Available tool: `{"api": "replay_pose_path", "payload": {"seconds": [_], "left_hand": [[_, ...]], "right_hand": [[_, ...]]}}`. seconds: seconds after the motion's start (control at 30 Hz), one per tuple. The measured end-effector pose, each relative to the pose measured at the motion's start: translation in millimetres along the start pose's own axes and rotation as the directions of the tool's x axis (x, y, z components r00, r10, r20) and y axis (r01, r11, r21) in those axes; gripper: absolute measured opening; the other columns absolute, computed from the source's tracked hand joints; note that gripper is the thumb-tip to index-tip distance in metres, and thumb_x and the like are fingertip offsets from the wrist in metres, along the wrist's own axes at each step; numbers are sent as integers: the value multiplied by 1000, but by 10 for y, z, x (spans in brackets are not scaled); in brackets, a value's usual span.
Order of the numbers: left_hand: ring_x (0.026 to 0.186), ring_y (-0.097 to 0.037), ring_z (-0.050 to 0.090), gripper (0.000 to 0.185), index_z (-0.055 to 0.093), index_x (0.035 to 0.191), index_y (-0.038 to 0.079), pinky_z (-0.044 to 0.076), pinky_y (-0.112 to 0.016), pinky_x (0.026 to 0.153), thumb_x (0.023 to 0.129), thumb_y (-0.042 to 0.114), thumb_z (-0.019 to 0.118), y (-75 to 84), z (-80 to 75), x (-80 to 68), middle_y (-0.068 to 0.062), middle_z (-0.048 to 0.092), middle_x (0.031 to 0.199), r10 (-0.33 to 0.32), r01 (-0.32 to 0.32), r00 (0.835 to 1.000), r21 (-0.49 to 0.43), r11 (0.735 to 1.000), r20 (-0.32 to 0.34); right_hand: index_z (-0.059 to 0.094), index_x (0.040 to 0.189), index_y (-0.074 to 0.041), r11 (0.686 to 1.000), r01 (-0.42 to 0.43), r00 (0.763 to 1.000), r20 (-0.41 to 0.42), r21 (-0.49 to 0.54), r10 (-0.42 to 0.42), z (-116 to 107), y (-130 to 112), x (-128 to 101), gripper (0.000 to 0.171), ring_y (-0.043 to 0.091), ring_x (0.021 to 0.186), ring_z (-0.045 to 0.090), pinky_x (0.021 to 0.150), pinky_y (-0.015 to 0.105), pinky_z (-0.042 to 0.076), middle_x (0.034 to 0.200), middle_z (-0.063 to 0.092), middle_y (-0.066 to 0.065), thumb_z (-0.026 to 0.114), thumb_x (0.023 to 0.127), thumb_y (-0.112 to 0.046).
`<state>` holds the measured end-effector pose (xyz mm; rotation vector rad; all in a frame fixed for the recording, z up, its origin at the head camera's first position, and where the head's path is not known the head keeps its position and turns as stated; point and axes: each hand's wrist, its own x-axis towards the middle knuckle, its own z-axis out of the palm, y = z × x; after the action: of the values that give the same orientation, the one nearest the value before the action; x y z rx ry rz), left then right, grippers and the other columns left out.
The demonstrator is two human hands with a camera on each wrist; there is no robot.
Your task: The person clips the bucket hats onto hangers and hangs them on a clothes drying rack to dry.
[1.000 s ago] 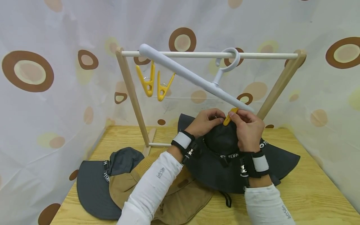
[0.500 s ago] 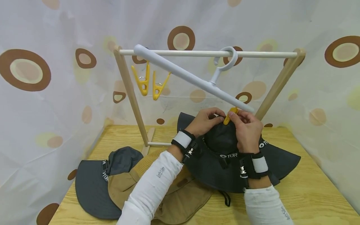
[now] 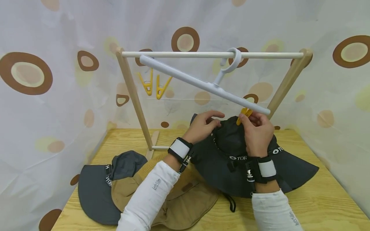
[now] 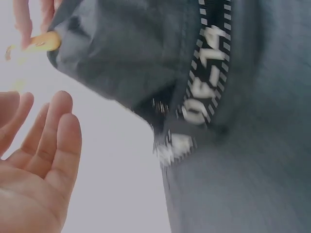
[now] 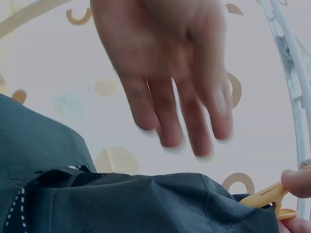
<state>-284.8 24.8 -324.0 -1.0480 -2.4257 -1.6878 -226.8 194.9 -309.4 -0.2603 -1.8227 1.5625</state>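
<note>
Wrist views alone show left fingers (image 4: 68, 141) straight, off the hat (image 3: 230, 138) — right fingers (image 5: 297, 183) pinch a yellow clip (image 5: 265, 195).

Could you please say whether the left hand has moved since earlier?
Yes: in the head view, the left hand has moved left, towards the rack's left post.

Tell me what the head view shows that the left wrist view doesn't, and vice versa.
Only the head view: the white hanger, the rack, the tan hat, the grey hat at left, the wooden table.

Only the left wrist view: the palm of the left hand, and blurred digits on the dark wide-brimmed hat.

Both: that hat, the left hand, and the fingers of the right hand pinching the yellow clothespin clipped on the crown.
</note>
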Motion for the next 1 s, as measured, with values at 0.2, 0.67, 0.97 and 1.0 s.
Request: {"api": "replay_pose_path", "payload": {"seconds": [0.2,0.67,0.97,1.0], "left_hand": [[102,-27,67,30,62,130,5,50,-25,80,104,12,48,-178,-191,-298,-18,65,119,-36,36,996,6,999,-84],[105,-35,66,29,62,127,5,50,-31,76,104,14,47,-432,-726,-1033,-18,62,128,-196,205,974,77,976,-114],[106,-32,62,28,62,127,4,52,-36,84,104,13,50,-438,-858,-1320,-18,60,130,-185,198,975,99,975,-121],[106,-32,62,27,62,127,4,52,-36,85,104,13,50,-432,-870,-1341,-18,60,130,-188,201,974,96,975,-125]], "right_hand": [[67,119,4,993,76,993,-80,-89,-84,-49,39,34,37,-5,73,55,70,14,45,93,64,-7,72,88,-16],[67,125,-3,991,94,992,-72,-91,-101,-229,70,24,34,-8,83,57,78,12,44,113,70,12,64,94,-16],[70,116,-8,989,143,981,-132,-24,-145,-322,7,-146,23,-1,94,56,83,21,37,99,61,-20,63,95,-15],[70,115,-8,987,160,976,-147,-20,-161,-324,-7,-172,22,0,96,55,84,22,36,100,60,-20,62,95,-14]]}}
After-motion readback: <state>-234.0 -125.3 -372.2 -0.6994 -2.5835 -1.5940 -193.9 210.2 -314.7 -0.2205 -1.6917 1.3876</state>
